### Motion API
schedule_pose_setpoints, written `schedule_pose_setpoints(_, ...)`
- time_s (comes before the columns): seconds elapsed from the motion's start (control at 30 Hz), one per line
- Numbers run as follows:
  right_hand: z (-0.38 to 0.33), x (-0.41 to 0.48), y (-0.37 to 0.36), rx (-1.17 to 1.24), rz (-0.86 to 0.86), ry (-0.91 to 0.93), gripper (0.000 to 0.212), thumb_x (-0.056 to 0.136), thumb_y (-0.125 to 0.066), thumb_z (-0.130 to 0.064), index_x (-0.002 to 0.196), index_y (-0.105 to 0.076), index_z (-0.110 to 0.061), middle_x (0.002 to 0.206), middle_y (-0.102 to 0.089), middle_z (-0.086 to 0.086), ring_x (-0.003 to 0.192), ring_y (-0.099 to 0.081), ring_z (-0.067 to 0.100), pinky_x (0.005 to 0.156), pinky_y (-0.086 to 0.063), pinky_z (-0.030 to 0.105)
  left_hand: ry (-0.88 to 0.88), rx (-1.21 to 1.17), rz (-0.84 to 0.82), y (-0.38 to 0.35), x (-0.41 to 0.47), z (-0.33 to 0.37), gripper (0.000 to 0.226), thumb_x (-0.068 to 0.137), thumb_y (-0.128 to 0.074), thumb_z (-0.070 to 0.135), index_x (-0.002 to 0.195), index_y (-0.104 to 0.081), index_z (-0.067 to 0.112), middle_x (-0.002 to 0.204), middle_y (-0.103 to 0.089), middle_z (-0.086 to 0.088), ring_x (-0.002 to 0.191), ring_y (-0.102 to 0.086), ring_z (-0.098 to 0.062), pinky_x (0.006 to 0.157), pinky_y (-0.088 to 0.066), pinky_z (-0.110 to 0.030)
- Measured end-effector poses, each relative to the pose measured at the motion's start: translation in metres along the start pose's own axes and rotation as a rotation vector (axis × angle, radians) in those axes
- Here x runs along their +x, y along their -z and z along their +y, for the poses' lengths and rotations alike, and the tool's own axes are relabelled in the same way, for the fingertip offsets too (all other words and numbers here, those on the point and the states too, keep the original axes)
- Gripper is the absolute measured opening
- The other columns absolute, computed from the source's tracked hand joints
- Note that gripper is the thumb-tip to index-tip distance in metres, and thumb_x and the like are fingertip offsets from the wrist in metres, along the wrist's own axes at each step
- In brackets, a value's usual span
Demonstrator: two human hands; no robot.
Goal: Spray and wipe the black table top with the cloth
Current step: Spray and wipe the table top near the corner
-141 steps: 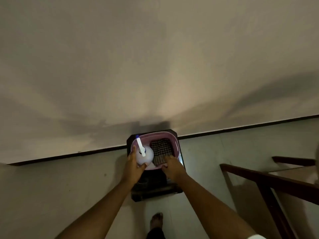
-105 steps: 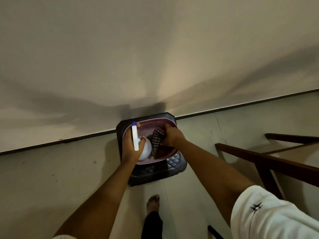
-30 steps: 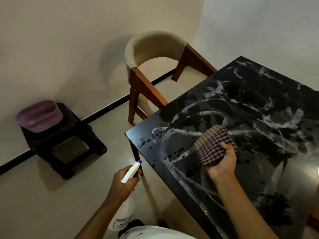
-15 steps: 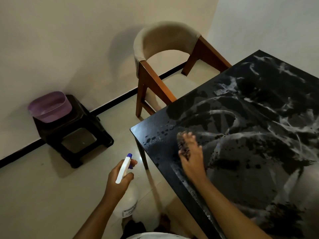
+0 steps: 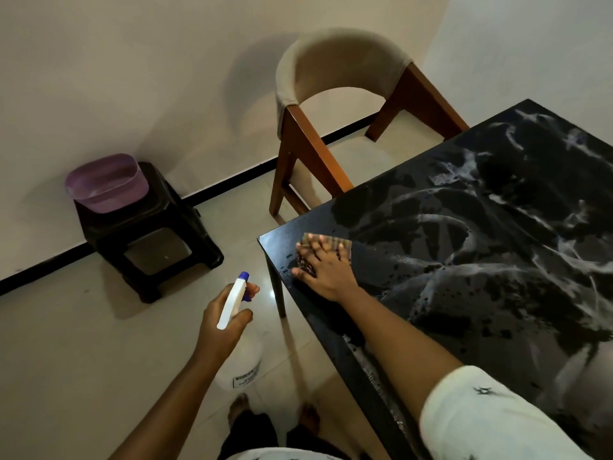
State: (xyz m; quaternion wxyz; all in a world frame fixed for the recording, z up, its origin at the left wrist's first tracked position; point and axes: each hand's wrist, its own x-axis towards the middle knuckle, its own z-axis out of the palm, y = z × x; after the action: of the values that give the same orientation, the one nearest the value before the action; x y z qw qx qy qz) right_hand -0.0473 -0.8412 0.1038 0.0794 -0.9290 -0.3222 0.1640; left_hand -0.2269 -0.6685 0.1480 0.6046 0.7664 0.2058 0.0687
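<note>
Pressed flat, fingers spread, the right hand [image 5: 323, 264] pins the checked cloth [image 5: 335, 243], mostly hidden, at the streaked table's [image 5: 497, 260] near-left corner, while the left hand [image 5: 221, 322] grips the bottle [image 5: 237, 351], its label too blurred to read.

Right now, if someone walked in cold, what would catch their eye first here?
Probably the black table top on the right, streaked with whitish smears, with the right hand pressing a checked cloth flat near its corner. Next, the left hand holding a white spray bottle off the table's edge, above the floor. Farther back, a purple basin sits on a dark stool by the wall.
</note>
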Motion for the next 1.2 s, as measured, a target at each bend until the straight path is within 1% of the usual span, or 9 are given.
schedule_pose_setpoints(0.07, -0.009, 0.002, -0.006, 0.000, 0.031, -0.051, 0.075, 0.089, -0.019, -0.072, 0.153, -0.004, -0.035, 0.162, 0.002, 0.000, 0.148, 0.004, 0.026, 0.115, 0.007, 0.057, 0.009, -0.019, 0.028, 0.002, 0.000, -0.002, 0.036, 0.072, -0.059, 0.013, 0.104, -0.065, 0.028, 0.106, -0.067, 0.009, 0.103, -0.062, -0.015, 0.084, -0.056, -0.048)
schedule_pose_setpoints(0.2, -0.020, -0.045, -0.034, -0.053, 0.029, 0.239, 0.076, 0.088, -0.024, -0.074, 0.152, -0.005, -0.037, 0.162, 0.002, -0.003, 0.149, 0.006, 0.020, 0.117, 0.005, 0.055, 0.041, -0.054, 0.069, 0.010, 0.001, -0.007, 0.038, 0.071, -0.056, 0.010, 0.107, -0.065, 0.021, 0.107, -0.068, 0.002, 0.105, -0.063, -0.016, 0.087, -0.054, -0.051)
schedule_pose_setpoints(0.37, -0.013, -0.035, -0.034, -0.099, 0.020, 0.344, 0.073, 0.089, -0.027, -0.072, 0.152, -0.012, -0.037, 0.160, 0.001, -0.006, 0.148, 0.004, 0.016, 0.116, 0.007, 0.050, 0.057, -0.045, 0.135, 0.013, 0.010, -0.010, 0.041, 0.071, -0.058, 0.009, 0.112, -0.064, 0.018, 0.109, -0.069, 0.003, 0.105, -0.063, -0.013, 0.091, -0.053, -0.048)
schedule_pose_setpoints(0.43, -0.013, -0.004, -0.021, -0.126, -0.017, 0.321, 0.074, 0.090, -0.023, -0.071, 0.152, -0.006, -0.035, 0.160, 0.006, -0.006, 0.147, 0.008, 0.016, 0.117, 0.006, 0.054, 0.042, -0.035, 0.137, 0.013, 0.018, -0.006, 0.042, 0.070, -0.058, 0.009, 0.111, -0.063, 0.016, 0.109, -0.068, 0.002, 0.104, -0.063, -0.013, 0.093, -0.052, -0.043)
schedule_pose_setpoints(0.6, -0.026, 0.073, 0.005, -0.018, 0.021, -0.014, 0.076, 0.091, -0.027, -0.070, 0.153, -0.005, -0.032, 0.162, 0.003, -0.001, 0.148, 0.004, 0.022, 0.116, 0.003, 0.057, 0.013, 0.001, 0.120, 0.020, 0.044, 0.002, 0.040, 0.075, -0.062, 0.008, 0.114, -0.062, 0.015, 0.110, -0.066, 0.006, 0.106, -0.062, -0.012, 0.090, -0.053, -0.037)
schedule_pose_setpoints(0.7, -0.035, 0.046, -0.005, -0.061, 0.021, 0.126, 0.075, 0.091, -0.025, -0.069, 0.153, -0.004, -0.031, 0.162, -0.002, 0.000, 0.148, 0.004, 0.021, 0.117, 0.000, 0.056, -0.022, -0.006, 0.108, 0.029, 0.058, 0.006, 0.040, 0.073, -0.059, 0.009, 0.113, -0.062, 0.015, 0.111, -0.067, 0.005, 0.107, -0.062, -0.011, 0.088, -0.053, -0.033)
schedule_pose_setpoints(0.87, -0.032, 0.001, -0.029, -0.128, -0.048, 0.375, 0.075, 0.089, -0.022, -0.071, 0.152, -0.011, -0.033, 0.161, -0.004, -0.003, 0.148, 0.004, 0.018, 0.116, 0.010, 0.051, -0.025, -0.009, 0.109, 0.031, 0.076, 0.007, 0.041, 0.073, -0.058, 0.011, 0.113, -0.062, 0.013, 0.110, -0.067, 0.003, 0.106, -0.062, -0.012, 0.089, -0.052, -0.030)
schedule_pose_setpoints(1.0, -0.037, 0.050, -0.016, -0.157, -0.059, 0.378, 0.074, 0.091, -0.027, -0.069, 0.153, -0.012, -0.032, 0.162, -0.001, -0.004, 0.148, 0.006, 0.017, 0.116, 0.010, 0.051, -0.036, -0.014, 0.088, 0.028, 0.087, 0.010, 0.041, 0.073, -0.058, 0.013, 0.114, -0.062, 0.012, 0.110, -0.067, 0.002, 0.106, -0.062, -0.013, 0.088, -0.051, -0.029)
schedule_pose_setpoints(1.2, -0.062, 0.100, -0.006, -0.101, -0.009, 0.151, 0.077, 0.091, -0.031, -0.070, 0.153, -0.010, -0.031, 0.162, -0.003, -0.001, 0.149, 0.002, 0.022, 0.116, 0.000, 0.058, 0.019, 0.028, 0.077, 0.027, 0.097, 0.000, 0.051, 0.073, -0.062, 0.022, 0.123, -0.057, 0.013, 0.114, -0.065, 0.000, 0.104, -0.061, -0.013, 0.084, -0.052, -0.024)
